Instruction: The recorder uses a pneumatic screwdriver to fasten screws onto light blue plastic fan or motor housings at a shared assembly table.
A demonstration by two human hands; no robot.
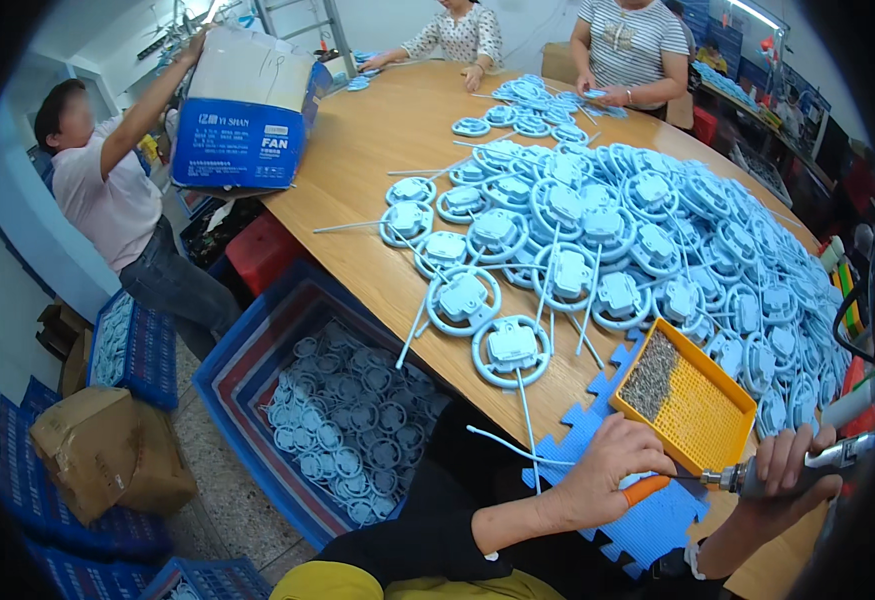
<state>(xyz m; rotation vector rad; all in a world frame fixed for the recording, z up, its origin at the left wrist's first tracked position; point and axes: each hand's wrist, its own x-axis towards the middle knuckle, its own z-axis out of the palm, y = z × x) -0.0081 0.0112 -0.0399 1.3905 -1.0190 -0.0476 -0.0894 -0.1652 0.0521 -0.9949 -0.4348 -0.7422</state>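
Observation:
My left hand (612, 475) is closed over a light blue piece, mostly hidden by the fingers; its thin stem (517, 452) sticks out to the left. An orange cover (645, 489) sits on one fingertip. My right hand (789, 468) grips a power screwdriver (842, 455) lying nearly level, its bit pointing left at the left hand. Under the hands lies a blue foam mat (647, 525). Just beyond them, a yellow tray (722, 425) holds a heap of small screws (649, 375) at its left end.
Light blue ring-shaped parts with stems (597, 225) are heaped across the wooden table (342, 190). A lined blue crate (247, 440) of similar parts stands left of my lap. At left, a person lifts a blue-and-white carton (237, 145); two people work across the table. Cardboard boxes (97, 450) sit on the floor.

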